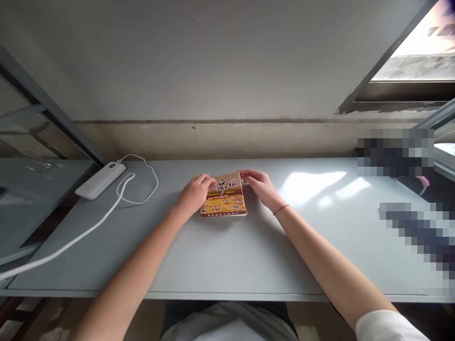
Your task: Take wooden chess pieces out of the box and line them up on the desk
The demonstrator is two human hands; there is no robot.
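Observation:
A small Chinese chess box (224, 201), brown above and yellow-orange below, is between my two hands over the grey desk. My left hand (196, 192) grips its left side, thumb on the top near the upper left corner. At the upper right corner, my right hand (261, 185) holds the box's edge with curled fingers, and a thin red string circles that wrist. The far fingertips of both hands are partly hidden behind the box. Whether the box touches the desk or is slightly raised, I cannot tell.
A white power bank (100, 181) lies at the back left of the desk (213, 260), with a white cable (88, 231) looping off to the left. Behind the desk stands a wall (213, 71). Blurred-out dark items (394, 154) lie at the right end, near a metal frame.

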